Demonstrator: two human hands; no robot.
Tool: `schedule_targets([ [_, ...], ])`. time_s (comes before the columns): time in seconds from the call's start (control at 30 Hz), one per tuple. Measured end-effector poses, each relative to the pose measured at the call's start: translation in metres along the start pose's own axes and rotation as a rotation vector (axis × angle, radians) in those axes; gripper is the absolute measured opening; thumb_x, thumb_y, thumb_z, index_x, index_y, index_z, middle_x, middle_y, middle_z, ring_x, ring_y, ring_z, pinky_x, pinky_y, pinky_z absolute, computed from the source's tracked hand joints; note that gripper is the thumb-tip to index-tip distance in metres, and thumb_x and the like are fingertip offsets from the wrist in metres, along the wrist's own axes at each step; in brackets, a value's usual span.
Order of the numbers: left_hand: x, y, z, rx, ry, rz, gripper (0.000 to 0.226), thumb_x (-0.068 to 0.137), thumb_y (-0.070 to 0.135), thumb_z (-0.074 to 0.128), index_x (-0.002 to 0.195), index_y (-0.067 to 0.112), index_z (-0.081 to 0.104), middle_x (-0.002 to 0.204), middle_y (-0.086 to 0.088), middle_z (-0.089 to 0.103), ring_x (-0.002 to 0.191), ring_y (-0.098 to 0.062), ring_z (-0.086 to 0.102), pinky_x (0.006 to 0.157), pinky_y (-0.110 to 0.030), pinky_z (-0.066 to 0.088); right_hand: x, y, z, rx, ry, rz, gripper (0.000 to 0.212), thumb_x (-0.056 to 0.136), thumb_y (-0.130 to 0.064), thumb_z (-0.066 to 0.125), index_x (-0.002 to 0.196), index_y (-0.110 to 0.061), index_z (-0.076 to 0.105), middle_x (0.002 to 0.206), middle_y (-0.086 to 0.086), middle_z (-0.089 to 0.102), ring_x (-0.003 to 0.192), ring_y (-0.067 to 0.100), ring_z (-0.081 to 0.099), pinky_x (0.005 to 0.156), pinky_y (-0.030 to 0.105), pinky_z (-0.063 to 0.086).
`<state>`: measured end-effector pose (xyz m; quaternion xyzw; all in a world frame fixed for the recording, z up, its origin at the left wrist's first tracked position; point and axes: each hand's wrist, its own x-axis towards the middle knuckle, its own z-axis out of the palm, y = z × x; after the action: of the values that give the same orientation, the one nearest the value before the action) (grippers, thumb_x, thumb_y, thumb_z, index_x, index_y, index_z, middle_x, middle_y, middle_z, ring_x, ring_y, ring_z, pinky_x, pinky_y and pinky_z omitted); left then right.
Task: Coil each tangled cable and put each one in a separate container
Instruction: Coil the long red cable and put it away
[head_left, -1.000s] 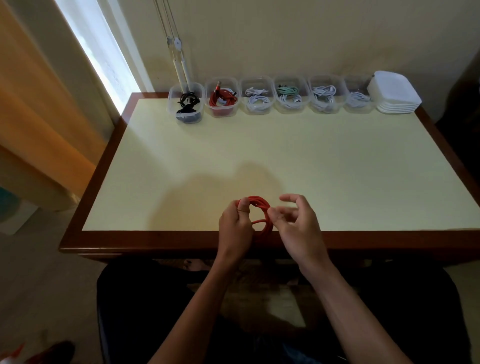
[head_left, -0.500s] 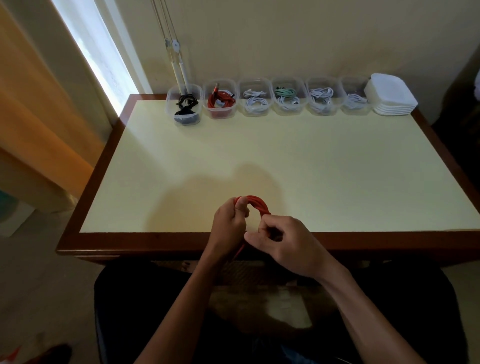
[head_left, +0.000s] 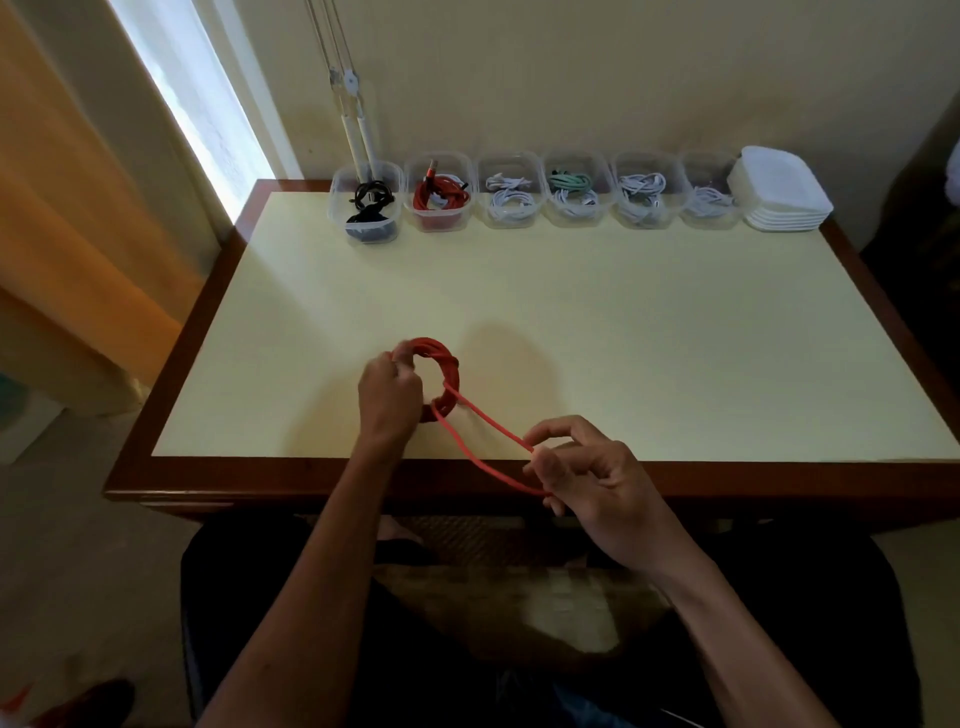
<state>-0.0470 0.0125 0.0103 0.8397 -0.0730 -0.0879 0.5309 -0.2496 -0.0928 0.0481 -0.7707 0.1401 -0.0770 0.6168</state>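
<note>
- The left hand (head_left: 389, 392) grips the near-left side of the red cable coil (head_left: 441, 366), fingers curled round the bundled turns; it holds the coil upright just over the near part of the table (head_left: 675, 338).
- From the coil's lower right side a loose doubled strand (head_left: 488, 431) runs down and to the right, its long axis slanting from the coil toward the table's near edge.
- The right hand (head_left: 597, 478) pinches the far end of that strand between thumb and fingertips, the other fingers loosely curled; it sits to the right of the coil and nearer the person, apart from the left hand.
- So the free length lies between the two hands, and I judge the right hand the one placed to wrap or tuck it round the coil while the left steadies.
- Along the far edge stands a row of clear containers (head_left: 579, 189), each already holding cable; left to right: black, red, white, green with white, white, white.
- At the far right sits a stack of white lids (head_left: 779, 192).
</note>
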Motion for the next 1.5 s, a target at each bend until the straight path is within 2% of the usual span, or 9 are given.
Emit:
schedule_targets([
  [0.17,0.02,0.002,-0.01,-0.05,-0.002,-0.109,0.04,0.106,0.031,0.032,0.101,0.002,0.058,0.079,-0.004,0.053,0.082,-0.025,0.056,0.071,-0.037,0.045,-0.007,0.014,0.001,-0.016,0.025,0.046,0.067,0.083,-0.065,0.062,0.055,-0.003,0.065,0.101,-0.014,0.06,0.088,0.0,0.063,0.07,0.019,0.047],
  [0.33,0.012,0.008,-0.01,-0.115,-0.106,-0.129,0.04,0.107,0.031,0.029,0.115,0.002,0.055,0.088,-0.005,0.055,0.085,-0.025,0.062,0.064,-0.033,0.049,-0.005,0.036,0.008,-0.126,-0.024,0.13,0.027,0.083,-0.051,0.063,0.082,-0.029,0.079,0.126,-0.019,0.054,0.117,-0.003,0.053,0.097,0.036,0.049],
  [0.43,-0.002,0.012,-0.004,-0.13,-0.124,-0.108,0.036,0.107,0.03,0.029,0.106,0.003,0.054,0.086,-0.007,0.055,0.074,-0.025,0.064,0.059,-0.033,0.051,0.009,0.032,0.011,-0.117,0.043,0.077,0.021,0.088,-0.042,0.064,0.095,-0.028,0.079,0.124,-0.015,0.059,0.116,0.0,0.056,0.093,0.035,0.052],
  [0.67,-0.024,0.011,0.012,0.094,-0.064,0.051,0.037,0.105,0.036,0.033,0.089,0.009,0.055,0.077,-0.007,0.059,0.069,-0.031,0.066,0.065,-0.053,0.056,0.057,0.006,0.01,-0.261,0.378,-0.018,0.042,0.091,-0.035,0.066,0.055,-0.017,0.056,0.089,-0.009,0.07,0.085,0.0,0.064,0.072,0.016,0.048],
  [0.9,-0.042,0.022,0.015,0.004,-0.16,0.174,0.035,0.104,0.036,0.036,0.088,0.011,0.053,0.078,-0.005,0.057,0.065,-0.032,0.066,0.06,-0.055,0.055,0.085,0.006,0.01,-0.311,0.152,0.116,0.044,0.097,-0.053,0.047,0.119,-0.017,0.059,0.101,-0.002,0.07,0.09,0.013,0.068,0.08,0.03,0.054],
  [1.07,-0.046,0.036,0.015,-0.178,-0.281,0.103,0.031,0.105,0.029,0.037,0.092,0.01,0.058,0.077,-0.004,0.054,0.068,-0.024,0.06,0.06,-0.049,0.058,0.074,0.012,0.02,-0.2,0.143,0.139,0.061,0.091,-0.065,0.027,0.101,-0.014,0.059,0.09,-0.004,0.069,0.083,0.009,0.067,0.076,0.026,0.052],
  [1.3,-0.058,0.051,0.029,-0.24,-0.482,-0.158,0.042,0.103,0.044,0.037,0.117,0.007,0.049,0.104,-0.008,0.06,0.089,-0.02,0.066,0.074,-0.041,0.06,0.074,0.023,0.015,-0.285,0.502,0.036,0.042,0.102,-0.042,0.044,0.082,-0.008,0.058,0.065,-0.002,0.058,0.062,0.019,0.061,0.057,0.037,0.047],
  [1.4,-0.071,0.045,0.025,-0.324,-0.654,-0.327,0.053,0.1,0.05,0.043,0.12,0.001,0.053,0.103,-0.013,0.067,0.072,-0.021,0.07,0.059,-0.03,0.054,0.075,0.028,0.003,-0.372,0.631,0.04,0.044,0.101,-0.042,0.042,0.078,-0.007,0.053,0.063,-0.004,0.05,0.059,0.02,0.052,0.054,0.036,0.038],
  [1.5,-0.083,0.038,0.014,-0.313,-0.742,-0.247,0.036,0.104,0.037,0.042,0.106,0.008,0.063,0.073,-0.005,0.068,0.048,-0.011,0.054,0.05,-0.023,0.041,0.072,0.029,-0.011,-0.408,0.699,0.098,0.043,0.103,-0.041,0.04,0.078,-0.008,0.05,0.063,-0.005,0.048,0.056,0.01,0.046,0.049,0.025,0.029],
])
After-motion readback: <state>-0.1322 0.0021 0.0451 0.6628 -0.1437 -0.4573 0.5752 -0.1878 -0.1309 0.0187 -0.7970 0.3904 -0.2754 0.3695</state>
